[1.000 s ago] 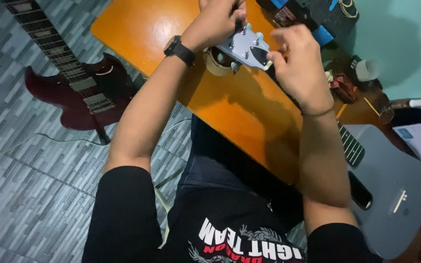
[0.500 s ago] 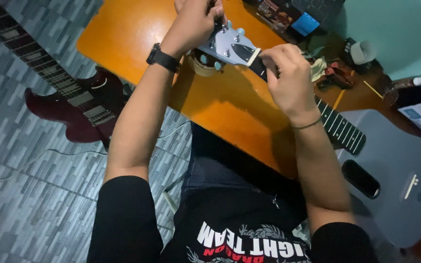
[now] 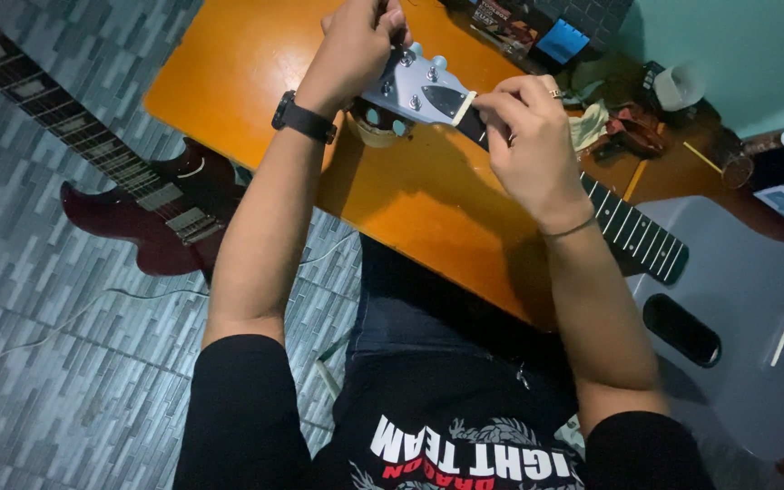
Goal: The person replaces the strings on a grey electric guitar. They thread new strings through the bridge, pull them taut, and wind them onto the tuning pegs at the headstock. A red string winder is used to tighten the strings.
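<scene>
Grey guitar [image 3: 737, 299], seen from above, lying across the seated person's lap and an orange table [image 3: 229, 73], its body at the right and its neck running up and left over the tabletop. Headstock [image 3: 419, 91], silver-grey with a dark triangular cover, raised just above the table near its far edge. Left hand [image 3: 356, 41] is closed around the far end of the headstock at the tuning pegs; a black wristwatch [image 3: 303, 118] sits on that wrist. Right hand [image 3: 528, 145] pinches the neck just below the nut, fingers curled over the dark fretboard [image 3: 632, 231]; a thin band circles the wrist. A small round tin [image 3: 376, 127] rests on the table directly beneath the headstock. Cloths, a white cup [image 3: 678, 86] and small boxes crowd the table's far right corner. A dark red electric guitar [image 3: 138, 204] lies on the grey tiled floor [image 3: 65, 381] at the left, well apart from the hands, with a thin cable trailing nearby.
</scene>
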